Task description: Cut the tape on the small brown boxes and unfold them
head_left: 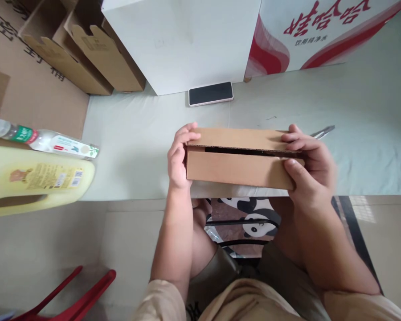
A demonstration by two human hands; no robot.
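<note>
A small brown cardboard box [237, 167] sits at the near edge of a pale table [137, 147], its lid almost closed with a dark gap under it. My left hand [179, 156] grips the box's left end, fingers curled over the lid. My right hand [307, 162] holds the right end, thumb on the front face and fingers on top. Both hands touch the box.
A phone [210, 93] lies face up behind the box, against a white box [183, 40]. A grey metal tool tip [324, 131] pokes out past my right hand. Folded cartons [87, 53] stand far left; a clear bottle [43, 140] and a yellow jug [33, 180] lie at the left.
</note>
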